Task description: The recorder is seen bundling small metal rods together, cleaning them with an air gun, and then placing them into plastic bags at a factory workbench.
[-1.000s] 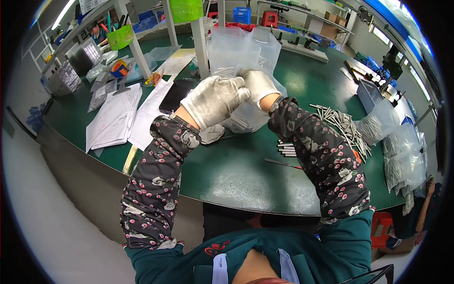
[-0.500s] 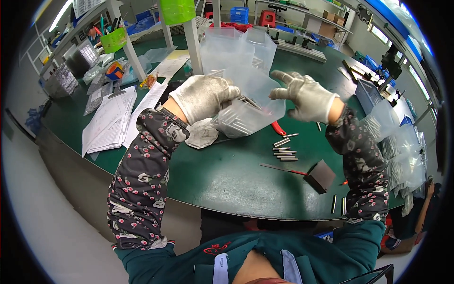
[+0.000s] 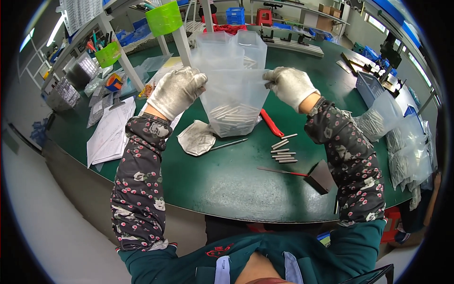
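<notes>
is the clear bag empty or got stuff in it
Not empty: metal pins lie heaped in the bottom of the bag, held up by left hand and right hand.

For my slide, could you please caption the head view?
Gloved left hand and right hand hold a clear bag of metal pins.

White-gloved hands [image 3: 176,91] and dark sleeves [image 3: 137,175] patterned with small pink and white flowers frame a clear plastic bag [image 3: 234,90] of silvery metal pins [image 3: 231,113]. The worktop [image 3: 213,175] is deep green. A red-handled tool [image 3: 271,123] and lime-green bins [image 3: 164,18] add colour.
</notes>
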`<action>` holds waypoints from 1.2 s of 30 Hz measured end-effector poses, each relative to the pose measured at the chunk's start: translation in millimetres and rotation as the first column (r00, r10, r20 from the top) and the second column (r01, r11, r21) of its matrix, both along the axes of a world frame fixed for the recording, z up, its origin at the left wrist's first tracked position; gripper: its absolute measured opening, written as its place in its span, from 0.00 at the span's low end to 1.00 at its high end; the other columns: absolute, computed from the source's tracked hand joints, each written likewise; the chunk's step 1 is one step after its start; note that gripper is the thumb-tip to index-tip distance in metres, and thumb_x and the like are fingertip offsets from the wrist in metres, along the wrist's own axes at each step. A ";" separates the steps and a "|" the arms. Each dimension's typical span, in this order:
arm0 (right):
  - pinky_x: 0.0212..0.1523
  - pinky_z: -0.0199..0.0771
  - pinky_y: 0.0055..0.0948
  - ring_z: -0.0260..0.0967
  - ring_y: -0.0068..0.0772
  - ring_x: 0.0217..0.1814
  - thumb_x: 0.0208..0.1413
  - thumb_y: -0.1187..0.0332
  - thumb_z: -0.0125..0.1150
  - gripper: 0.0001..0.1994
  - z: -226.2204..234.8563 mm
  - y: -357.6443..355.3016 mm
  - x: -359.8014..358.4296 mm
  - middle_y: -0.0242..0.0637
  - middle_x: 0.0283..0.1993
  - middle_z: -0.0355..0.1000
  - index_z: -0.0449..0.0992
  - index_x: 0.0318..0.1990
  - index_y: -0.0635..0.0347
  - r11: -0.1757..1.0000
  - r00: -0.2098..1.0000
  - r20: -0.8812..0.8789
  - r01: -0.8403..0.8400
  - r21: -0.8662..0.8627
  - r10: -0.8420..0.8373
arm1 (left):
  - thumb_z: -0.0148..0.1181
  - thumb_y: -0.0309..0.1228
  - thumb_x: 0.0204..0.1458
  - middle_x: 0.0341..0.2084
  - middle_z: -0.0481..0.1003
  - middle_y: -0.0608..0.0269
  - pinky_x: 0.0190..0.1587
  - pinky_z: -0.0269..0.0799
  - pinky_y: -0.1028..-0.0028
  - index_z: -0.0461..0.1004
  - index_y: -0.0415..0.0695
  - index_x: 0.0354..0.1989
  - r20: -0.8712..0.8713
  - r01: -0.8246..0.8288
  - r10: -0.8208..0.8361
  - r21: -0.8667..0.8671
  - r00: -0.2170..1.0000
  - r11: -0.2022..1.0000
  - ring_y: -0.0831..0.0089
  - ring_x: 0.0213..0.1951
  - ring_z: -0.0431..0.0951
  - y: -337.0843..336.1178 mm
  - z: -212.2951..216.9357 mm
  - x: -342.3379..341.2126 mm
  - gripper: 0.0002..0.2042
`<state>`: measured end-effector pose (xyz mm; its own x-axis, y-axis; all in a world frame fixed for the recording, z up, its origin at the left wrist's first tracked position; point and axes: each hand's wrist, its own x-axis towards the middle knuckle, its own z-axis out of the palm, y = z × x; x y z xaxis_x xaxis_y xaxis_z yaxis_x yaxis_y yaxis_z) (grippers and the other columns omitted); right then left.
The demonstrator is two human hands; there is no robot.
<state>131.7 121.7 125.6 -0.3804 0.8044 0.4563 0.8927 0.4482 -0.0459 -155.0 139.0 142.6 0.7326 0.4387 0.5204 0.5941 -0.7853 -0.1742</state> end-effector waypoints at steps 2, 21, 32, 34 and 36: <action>0.42 0.71 0.34 0.70 0.42 0.40 0.42 0.70 0.61 0.15 13.5 -24.4 2.8 0.40 0.39 0.73 0.75 0.42 0.56 0.992 0.990 -0.138 -0.016 -0.122 -0.001 | 0.57 0.28 0.44 0.27 0.72 0.61 0.37 0.71 0.65 0.69 0.46 0.31 0.015 0.032 -0.031 -0.036 0.999 0.999 0.61 0.35 0.74 -6.6 1.8 4.9 0.06; 0.23 0.59 0.30 0.65 0.36 0.21 0.43 0.55 0.59 0.11 55.8 -399.6 62.1 0.35 0.23 0.69 0.71 0.26 0.51 0.997 0.995 -0.083 0.067 0.047 -0.063 | 0.57 0.18 0.38 0.41 0.72 0.56 0.42 0.68 0.62 0.70 0.45 0.45 0.049 0.293 -0.292 -0.008 0.955 0.956 0.58 0.40 0.73 -148.7 -53.3 89.9 0.21; 0.31 0.70 0.37 0.69 0.41 0.30 0.45 0.67 0.56 0.07 -132.5 -360.4 144.8 0.38 0.25 0.69 0.74 0.32 0.55 0.530 0.489 -0.277 0.843 -0.091 -0.827 | 0.50 0.29 0.45 0.45 0.70 0.67 0.40 0.66 0.75 0.69 0.48 0.47 -0.469 0.523 -0.556 -0.214 0.686 0.825 0.73 0.43 0.71 -214.3 -105.7 265.2 0.17; 0.31 0.69 0.38 0.69 0.42 0.30 0.44 0.66 0.56 0.08 -140.0 -362.5 146.5 0.39 0.25 0.69 0.73 0.32 0.56 0.481 0.441 -0.301 0.874 -0.070 -0.845 | 0.50 0.29 0.45 0.46 0.69 0.68 0.40 0.66 0.75 0.69 0.49 0.48 -0.474 0.550 -0.556 -0.168 0.683 0.818 0.74 0.43 0.71 -210.0 -114.7 281.5 0.18; 0.31 0.69 0.39 0.69 0.43 0.30 0.44 0.64 0.56 0.07 -142.6 -364.7 148.2 0.40 0.24 0.69 0.73 0.27 0.58 0.468 0.443 -0.171 0.869 -0.157 -0.880 | 0.51 0.30 0.45 0.48 0.69 0.68 0.42 0.66 0.74 0.68 0.50 0.50 -0.520 0.545 -0.520 -0.120 0.677 0.830 0.73 0.46 0.70 -207.2 -122.7 295.5 0.20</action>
<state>279.8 -242.9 -17.1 0.6306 0.6754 0.3823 0.7752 -0.5721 -0.2681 140.5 -68.2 19.9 0.9925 -0.1224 0.0061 -0.1119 -0.9255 -0.3618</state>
